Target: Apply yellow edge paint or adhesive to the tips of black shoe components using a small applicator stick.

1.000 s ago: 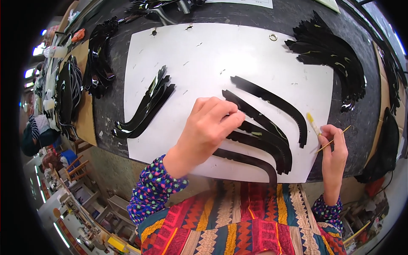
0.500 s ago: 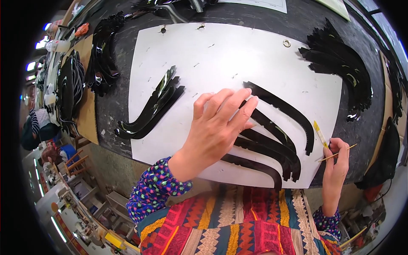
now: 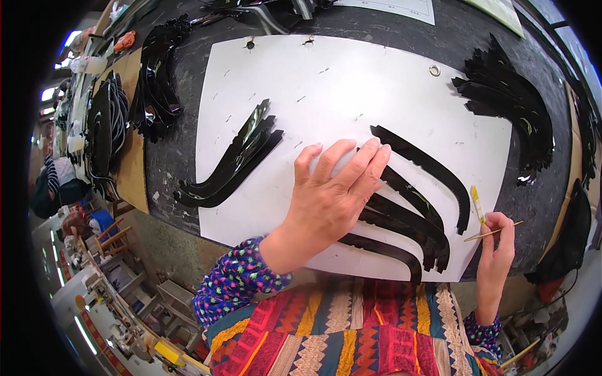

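My left hand (image 3: 338, 182) hovers over or rests on several curved, glossy black strips (image 3: 411, 219) fanned out on a white board (image 3: 251, 69). Its fingers are slightly bent and apart, and their tips lie close to the strips' upper ends, which they partly hide. One strip (image 3: 433, 166) lies separately to the right of those fingertips. At the board's lower right edge, my right hand (image 3: 497, 244) pinches a thin wooden stick (image 3: 511, 227). A slim yellow-and-pale tool (image 3: 476, 202) juts up from the same fingers; its exact kind is unclear.
More black strips (image 3: 232, 160) lie on the board's left. Bundles of strips stand at the far left (image 3: 155, 81) and right (image 3: 517, 103) on the dark table (image 3: 172, 188). A metal eyelet (image 3: 434, 71) sits in the board. A person (image 3: 56, 188) is in the left background.
The whole view has shifted slightly, so the board and strips appear a little farther right. Both hands keep nearly the same pose, and the strips stay in the same arrangement.
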Tool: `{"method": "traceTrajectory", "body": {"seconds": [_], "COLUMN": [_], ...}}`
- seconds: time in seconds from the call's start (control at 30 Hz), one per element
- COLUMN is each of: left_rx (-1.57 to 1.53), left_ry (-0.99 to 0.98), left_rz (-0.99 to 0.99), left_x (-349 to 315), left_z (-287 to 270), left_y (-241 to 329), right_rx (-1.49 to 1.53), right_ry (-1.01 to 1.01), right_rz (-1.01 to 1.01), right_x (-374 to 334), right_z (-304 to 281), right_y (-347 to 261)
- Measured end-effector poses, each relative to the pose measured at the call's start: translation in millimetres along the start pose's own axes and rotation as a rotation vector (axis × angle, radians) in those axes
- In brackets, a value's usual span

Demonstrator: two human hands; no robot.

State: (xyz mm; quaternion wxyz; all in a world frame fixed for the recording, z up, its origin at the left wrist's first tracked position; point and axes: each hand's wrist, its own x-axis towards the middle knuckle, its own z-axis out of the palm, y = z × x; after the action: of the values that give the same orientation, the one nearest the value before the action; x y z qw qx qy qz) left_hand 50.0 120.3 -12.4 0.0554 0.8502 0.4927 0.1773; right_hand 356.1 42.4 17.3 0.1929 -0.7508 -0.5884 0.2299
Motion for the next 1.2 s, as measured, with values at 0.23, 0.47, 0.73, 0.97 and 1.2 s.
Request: {"method": "traceTrajectory", "body": {"seconds": [0.23,0.47,0.73,0.97,1.2], "left_rx": [0.022,0.013,0.007,0.009,0.002], "left_ry": [0.004,-0.002,0.003,-0.004,0.009], "left_rz": [-0.003,-0.011,-0.016,-0.022,-0.014], "left_x": [0.5,0.7,-0.3,-3.1,0.7], "left_z": [2.4,3.0,4.3,4.0,2.1], "left_y": [0.6,1.0,-0.2,-1.8,2.2], "right_rx": [-0.016,0.012,0.173,0.404,0.342], "right_ry": [0.012,0.048,0.063,-0.054,-0.226], "right_rz": [-0.078,-0.087,0.007,-0.372,-0.444], "right_x": [-0.9,-1.8,-0.1,56.2,93.3], "right_z": [2.3,3.6,6.5,24.0,54.7], "right_y": [-3.4,-5.9,1.6,-61.4,-85.2]}}
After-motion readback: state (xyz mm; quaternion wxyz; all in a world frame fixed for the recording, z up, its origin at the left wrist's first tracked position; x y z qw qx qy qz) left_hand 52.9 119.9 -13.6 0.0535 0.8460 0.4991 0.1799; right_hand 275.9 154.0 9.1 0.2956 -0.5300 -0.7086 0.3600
